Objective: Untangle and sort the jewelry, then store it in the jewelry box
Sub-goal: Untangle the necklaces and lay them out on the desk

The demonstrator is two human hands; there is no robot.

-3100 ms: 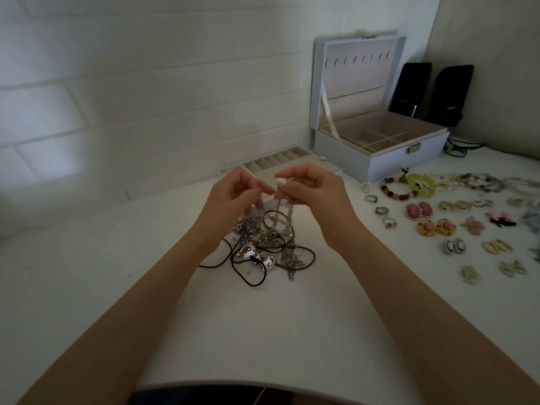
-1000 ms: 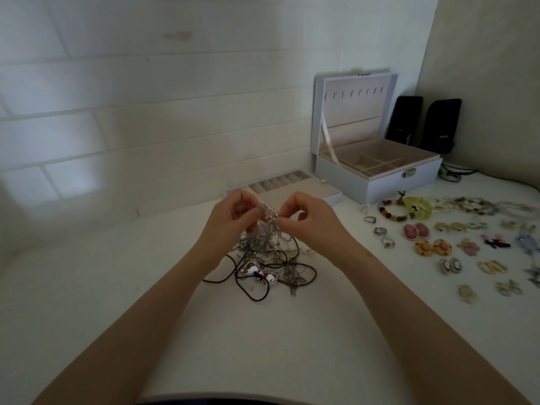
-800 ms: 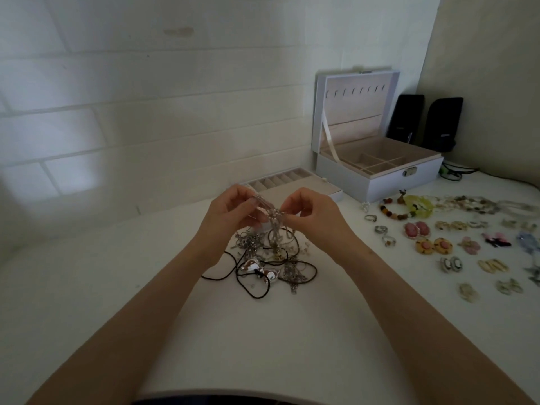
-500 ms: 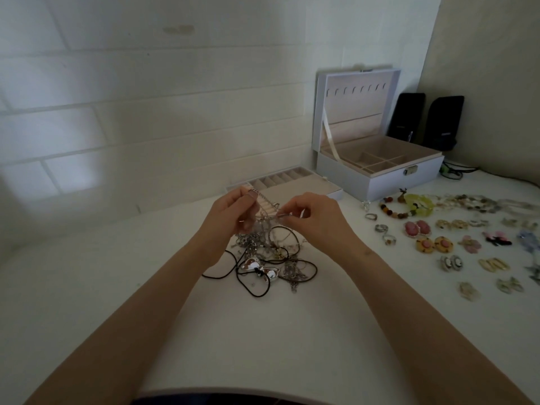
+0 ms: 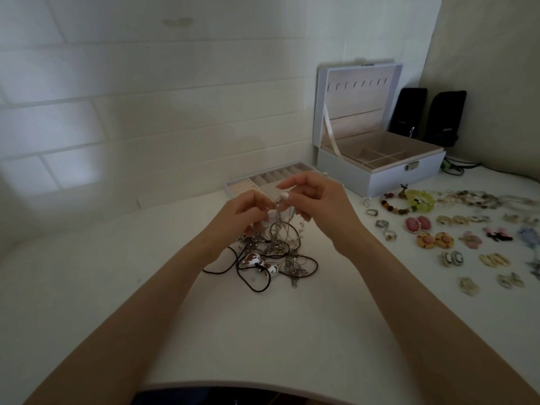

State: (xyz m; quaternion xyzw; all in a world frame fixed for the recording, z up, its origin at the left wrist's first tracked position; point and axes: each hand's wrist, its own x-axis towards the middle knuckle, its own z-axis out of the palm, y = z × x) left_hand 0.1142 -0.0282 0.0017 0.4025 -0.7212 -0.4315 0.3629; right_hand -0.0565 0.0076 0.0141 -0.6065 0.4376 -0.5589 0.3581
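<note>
A tangle of silver chains and black cords (image 5: 271, 255) lies on the white table in front of me, with a shiny bow pendant (image 5: 258, 263) at its near side. My left hand (image 5: 242, 213) and my right hand (image 5: 315, 203) are raised just above the tangle, close together. Both pinch thin silver chain strands that hang down into the pile. The white jewelry box (image 5: 377, 162) stands open at the back right, its lid upright and its beige compartments showing.
A removable ring tray (image 5: 263, 182) lies behind my hands by the wall. Sorted rings (image 5: 382, 223), a bead bracelet (image 5: 397, 204), earrings (image 5: 435, 239) and necklaces are spread on the table at right. Two black speakers (image 5: 426, 118) stand behind the box.
My right hand has risen slightly and my fingers have shifted along the chain strands. The camera has tilted a little. The tangle lies in the same spot.
</note>
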